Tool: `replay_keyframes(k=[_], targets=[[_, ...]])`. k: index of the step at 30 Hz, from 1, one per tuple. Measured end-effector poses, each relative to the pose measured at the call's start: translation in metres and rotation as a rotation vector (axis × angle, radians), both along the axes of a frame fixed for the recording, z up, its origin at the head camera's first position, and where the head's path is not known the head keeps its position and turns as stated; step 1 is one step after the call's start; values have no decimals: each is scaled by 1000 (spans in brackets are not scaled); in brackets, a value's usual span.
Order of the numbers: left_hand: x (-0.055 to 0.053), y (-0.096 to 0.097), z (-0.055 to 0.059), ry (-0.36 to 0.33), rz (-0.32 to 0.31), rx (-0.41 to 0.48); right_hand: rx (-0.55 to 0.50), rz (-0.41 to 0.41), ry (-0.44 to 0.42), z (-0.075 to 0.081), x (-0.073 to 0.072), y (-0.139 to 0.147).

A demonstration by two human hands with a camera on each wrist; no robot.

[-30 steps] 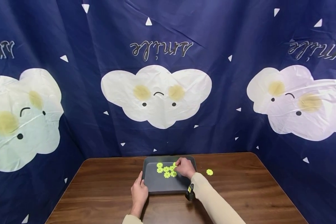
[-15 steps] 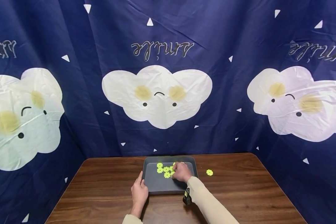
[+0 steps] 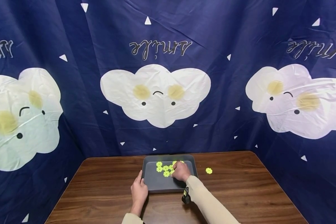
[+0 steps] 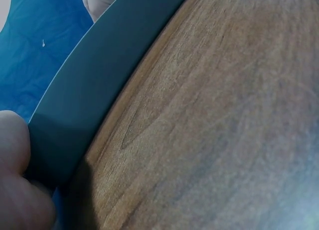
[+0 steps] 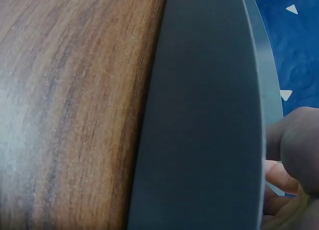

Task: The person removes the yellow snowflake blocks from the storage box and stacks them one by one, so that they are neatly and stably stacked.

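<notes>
**Two hands at one tray, one yellow piece set apart**

One dark grey, shallow rectangular tray with rounded corners [image 3: 159, 184] is seen on one brown wood-grain table [image 3: 100, 186]. Inside it, at least seven flat, bright yellow-green flower-shaped pieces [image 3: 159, 164] can be counted, some partly covered; an exact total cannot be told. One lone yellow-green piece [image 3: 208, 170] is seen on the table, to the right of the tray and well apart from it.

The tray's left side is touched by the left hand [image 3: 139, 190], its index finger laid straight along the wall. The right hand [image 3: 181, 171] is held over the pieces with bent fingers, its fingertips at a partly hidden piece; whether that piece is pinched cannot be told.

Two cream sleeves [image 3: 211, 200] are worn, and one black device [image 3: 186, 196] is seen at the right wrist. On the dark blue curtain [image 3: 162, 143] behind, three white clouds [image 3: 156, 112] are printed upside down.
</notes>
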State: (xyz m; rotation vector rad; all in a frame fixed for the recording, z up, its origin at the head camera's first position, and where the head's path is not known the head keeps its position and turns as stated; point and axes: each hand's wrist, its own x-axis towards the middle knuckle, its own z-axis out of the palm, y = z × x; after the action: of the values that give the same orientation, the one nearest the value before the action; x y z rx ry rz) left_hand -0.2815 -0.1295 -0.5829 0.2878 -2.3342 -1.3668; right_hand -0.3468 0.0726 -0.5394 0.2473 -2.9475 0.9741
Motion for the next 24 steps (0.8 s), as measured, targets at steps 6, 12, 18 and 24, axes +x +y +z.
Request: replay_keyframes(k=[6, 12, 18, 24], targets=[[0, -1, 0, -19, -7, 1, -19, -14, 0, -3, -2, 3], [0, 0, 0, -19, -11, -2, -3, -29, 9, -3, -1, 8], [0, 0, 1, -12, -9, 3, 17, -38, 59, -2, -2, 13], [0, 0, 2, -12, -6, 2, -8, -10, 84, -1, -4, 23]])
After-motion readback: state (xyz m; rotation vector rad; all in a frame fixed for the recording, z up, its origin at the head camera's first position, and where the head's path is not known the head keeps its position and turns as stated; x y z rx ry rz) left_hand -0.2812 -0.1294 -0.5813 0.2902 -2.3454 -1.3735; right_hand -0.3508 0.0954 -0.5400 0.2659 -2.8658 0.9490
